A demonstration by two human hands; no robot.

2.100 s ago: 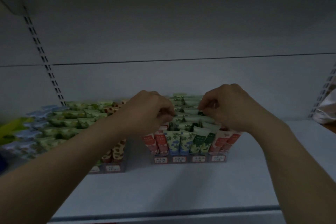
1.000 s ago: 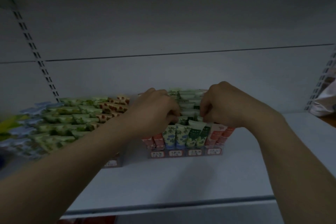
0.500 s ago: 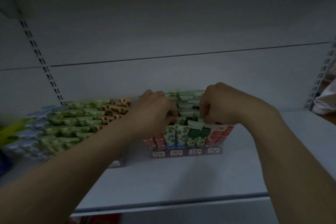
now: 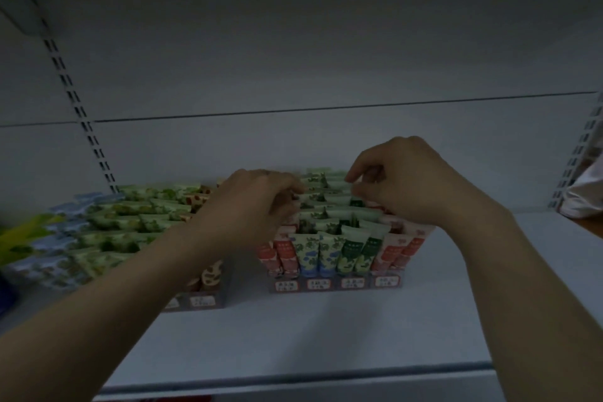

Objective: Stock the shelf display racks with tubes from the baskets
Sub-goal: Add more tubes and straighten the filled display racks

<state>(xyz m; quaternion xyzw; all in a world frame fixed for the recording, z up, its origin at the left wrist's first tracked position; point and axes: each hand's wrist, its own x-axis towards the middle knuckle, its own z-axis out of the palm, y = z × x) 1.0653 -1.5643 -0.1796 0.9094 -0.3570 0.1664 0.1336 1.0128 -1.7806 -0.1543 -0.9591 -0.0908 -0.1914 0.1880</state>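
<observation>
A white shelf board [image 4: 326,330] is seen across the lower half of the frame, and bare surface is left between its front edge and a clear display rack with labelled front strip [image 4: 336,284] at the centre. Open board is also left to the right of that rack, up to the slotted white upright [image 4: 580,147] at the right edge. A second clear rack [image 4: 202,300], packed with green and blue patterned tubes, is set just beside the first, at the left. A grey back panel [image 4: 326,42] fills the upper frame.

The upright red, blue-patterned and green tubes [image 4: 354,251] are held in rows in the central rack, below and between the two hands.

The left hand [image 4: 257,206] is laid over the rack's left rear rows, its fingers curled down among the tube tops; whether a tube is gripped cannot be told. The right hand [image 4: 411,183] is held over the right rear rows, forefinger and thumb bent with a narrow gap, just above pale green tube tops; a pinch cannot be confirmed.
</observation>
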